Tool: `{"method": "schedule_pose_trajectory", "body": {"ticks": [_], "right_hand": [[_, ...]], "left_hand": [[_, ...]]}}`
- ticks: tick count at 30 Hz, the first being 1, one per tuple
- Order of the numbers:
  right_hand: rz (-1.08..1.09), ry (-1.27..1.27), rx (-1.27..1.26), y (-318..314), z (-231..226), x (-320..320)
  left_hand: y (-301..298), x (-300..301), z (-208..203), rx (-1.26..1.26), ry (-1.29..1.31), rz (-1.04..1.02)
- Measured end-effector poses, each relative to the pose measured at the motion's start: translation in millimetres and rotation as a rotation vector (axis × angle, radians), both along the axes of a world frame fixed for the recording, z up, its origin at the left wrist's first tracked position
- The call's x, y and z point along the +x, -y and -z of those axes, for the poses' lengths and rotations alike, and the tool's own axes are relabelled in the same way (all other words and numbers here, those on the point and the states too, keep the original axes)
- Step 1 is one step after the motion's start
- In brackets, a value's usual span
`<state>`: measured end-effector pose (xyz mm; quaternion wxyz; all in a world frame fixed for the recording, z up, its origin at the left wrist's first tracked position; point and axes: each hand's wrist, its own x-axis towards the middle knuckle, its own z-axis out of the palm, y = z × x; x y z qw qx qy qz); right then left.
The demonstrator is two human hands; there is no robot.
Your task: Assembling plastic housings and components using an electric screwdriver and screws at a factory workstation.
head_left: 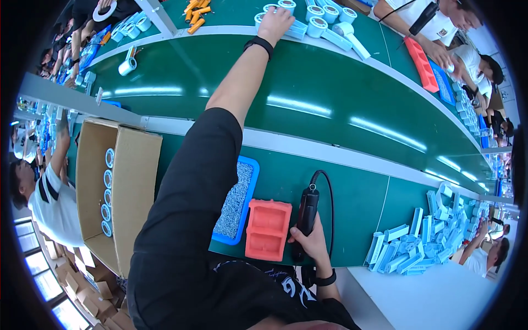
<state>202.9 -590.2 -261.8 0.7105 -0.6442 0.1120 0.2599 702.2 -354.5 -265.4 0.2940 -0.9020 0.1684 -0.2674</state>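
Note:
Stretched far forward, my left hand [276,25] has its fingers bent down over a light blue handle-shaped part [297,29] among several round-headed light blue parts [317,26]. The fingertips are partly hidden, but the hand looks closed on that part. Close to my body, my right hand [311,237] is wrapped around a black electric screwdriver [308,209], held upright with its cord at the top. Left of the screwdriver lies a red two-compartment tray [269,230]. Beside that, a blue-rimmed tray [253,176] of small metal screws is partly covered by my left sleeve.
A cardboard box [140,187] with white-blue ring parts stands left. Light blue casings [418,247] are heaped at the right. A metal rail [330,149] crosses beyond the green bench. Orange cylindrical cells [196,14] lie far off. Co-workers sit around, one [440,33] at far right.

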Motion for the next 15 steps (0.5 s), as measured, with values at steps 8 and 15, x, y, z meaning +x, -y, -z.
{"method": "schedule_pose_trajectory", "body": {"ticks": [8, 15], "right_hand": [[0.046, 0.186, -0.599, 14, -30, 25], [-0.063, 0.564, -1.278, 103, 15, 60]], "left_hand": [[-51, -83, -86, -0.239, 0.241, 0.182], [-133, -231, -304, -0.492, 0.03, -0.003]]}}
